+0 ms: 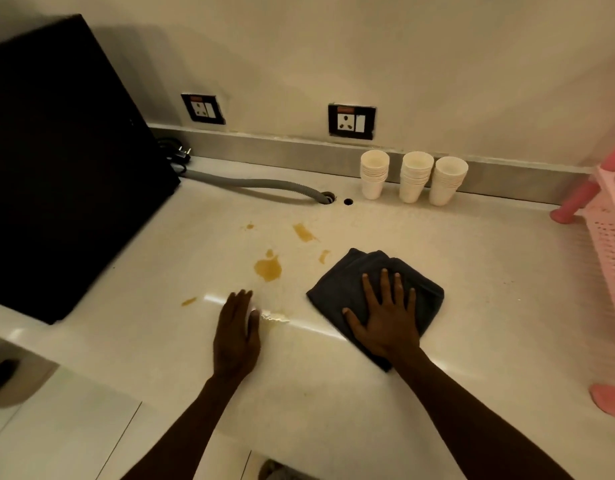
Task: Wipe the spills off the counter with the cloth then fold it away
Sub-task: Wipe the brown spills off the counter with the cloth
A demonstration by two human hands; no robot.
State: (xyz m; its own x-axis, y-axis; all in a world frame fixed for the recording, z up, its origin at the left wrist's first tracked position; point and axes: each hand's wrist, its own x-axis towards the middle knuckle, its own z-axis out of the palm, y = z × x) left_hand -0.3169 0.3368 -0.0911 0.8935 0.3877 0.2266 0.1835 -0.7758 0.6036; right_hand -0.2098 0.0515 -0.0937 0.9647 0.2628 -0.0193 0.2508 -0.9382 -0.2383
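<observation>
A dark grey folded cloth [344, 285] lies on the pale counter [489, 271], right of centre. My right hand [385, 320] rests flat on the cloth with fingers spread. My left hand [236, 334] lies flat on the bare counter to the left of the cloth, fingers together, holding nothing. Several orange-brown spills mark the counter: a large blot [268, 267], a streak [303, 232], a small dash [323, 255], a speck [249, 226], another dash [189, 301] and a pale wet patch [275, 317] by my left hand's fingertips.
A black appliance [63, 168] fills the left side. A grey hose [257, 185] runs into a counter hole [328, 198]. Three stacks of white paper cups [413, 178] stand by the back wall. A pink plastic rack [607, 233] stands at the right edge.
</observation>
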